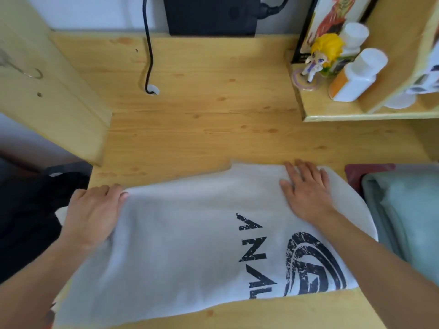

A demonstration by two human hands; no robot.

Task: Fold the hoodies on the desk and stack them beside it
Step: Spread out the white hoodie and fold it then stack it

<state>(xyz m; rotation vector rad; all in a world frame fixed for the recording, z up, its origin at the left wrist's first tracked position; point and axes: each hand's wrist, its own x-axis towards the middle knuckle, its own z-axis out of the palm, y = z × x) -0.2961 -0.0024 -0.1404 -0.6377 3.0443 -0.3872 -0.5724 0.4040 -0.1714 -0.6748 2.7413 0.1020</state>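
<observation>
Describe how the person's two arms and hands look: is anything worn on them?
Both forearms are bare up to the frame edge; no sleeves show. The left hand and the right hand wear no gloves, and no rings, watch or bracelets are visible. The fingernails look short and unpainted.

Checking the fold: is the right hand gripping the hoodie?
No, the right hand lies flat with straight fingers on the white hoodie.

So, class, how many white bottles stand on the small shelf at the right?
2: the nearer white bottle and the farther white bottle behind it, beside the figurine. Others may be hidden.
</observation>
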